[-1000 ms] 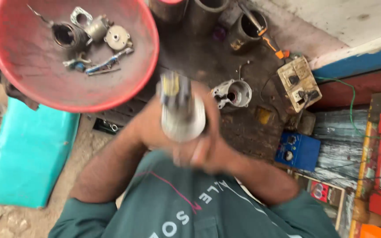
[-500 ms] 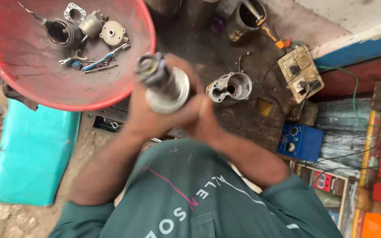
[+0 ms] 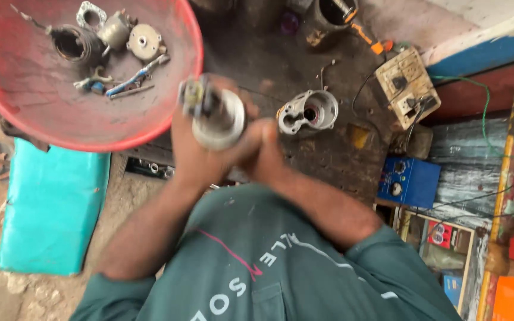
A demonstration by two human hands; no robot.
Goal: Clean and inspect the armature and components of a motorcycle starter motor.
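Observation:
Both my hands hold up a grey cylindrical motor part (image 3: 215, 116) close to the camera, its end tilted to the upper left. My left hand (image 3: 194, 157) wraps its body from the left and below. Pressed against the part's right side, my right hand (image 3: 263, 151) has its fingers closed around it. The part is blurred. Behind it, a silver metal housing (image 3: 307, 112) lies on the dark, greasy workbench (image 3: 328, 160).
A red plastic basin (image 3: 37, 113) at upper left holds several metal parts and small tools. A teal cushion (image 3: 52, 208) lies at left. A switch board (image 3: 407, 86), a blue box (image 3: 408, 181) and wires sit at right. Dark cylinders stand at the top.
The held part has swung from upright to tilted toward the upper left, nearer the red basin. Both hands stayed closed on it.

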